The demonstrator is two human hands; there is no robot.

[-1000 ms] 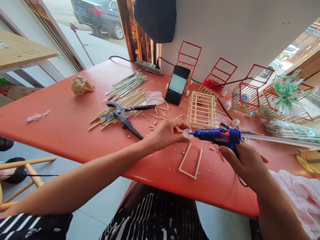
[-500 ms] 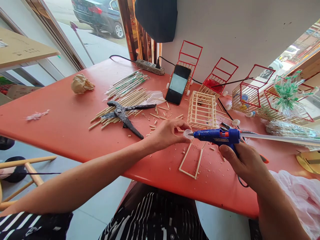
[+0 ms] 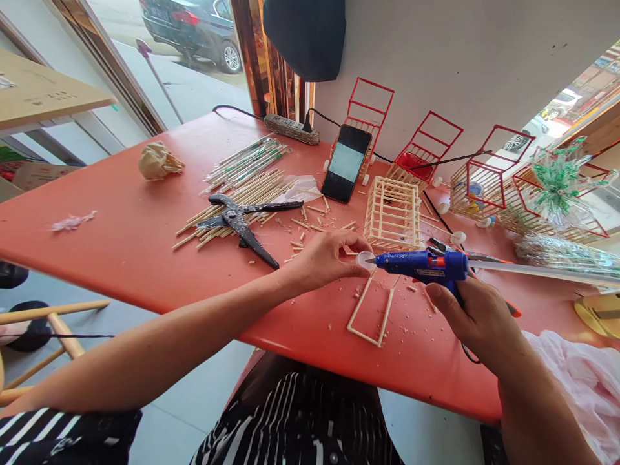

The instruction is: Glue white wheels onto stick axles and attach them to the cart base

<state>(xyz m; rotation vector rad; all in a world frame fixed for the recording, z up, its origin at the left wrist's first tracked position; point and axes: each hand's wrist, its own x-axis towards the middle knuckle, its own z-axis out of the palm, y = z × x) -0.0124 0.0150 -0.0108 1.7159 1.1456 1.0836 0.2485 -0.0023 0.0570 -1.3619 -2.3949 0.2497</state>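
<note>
Between the thumb and fingers of my left hand (image 3: 329, 259) is a small white round cap (image 3: 364, 260), its hollow side facing the nozzle. My right hand (image 3: 477, 316) grips a blue glue gun (image 3: 416, 263) by its handle, with a long clear glue stick (image 3: 537, 268) coming out of the back. The nozzle tip meets or nearly meets the inside of the cap. Below them a U-shaped frame of thin wooden sticks (image 3: 365, 334) lies on the red table (image 3: 203, 278). Just behind the hands stands a small cage-like stick box (image 3: 392, 213).
Black pruning shears (image 3: 239, 223) rest across a pile of wooden sticks (image 3: 261, 190). A phone (image 3: 346, 163) leans against one of several small stick carts with red frames (image 3: 429, 152). A power strip (image 3: 290, 129) lies at the back, crumpled paper (image 3: 159, 161) at left, a pink-white cloth (image 3: 578, 378) at right.
Both hands, the cap and the glue gun hold nearly the same positions. The whole view has shifted very slightly.
</note>
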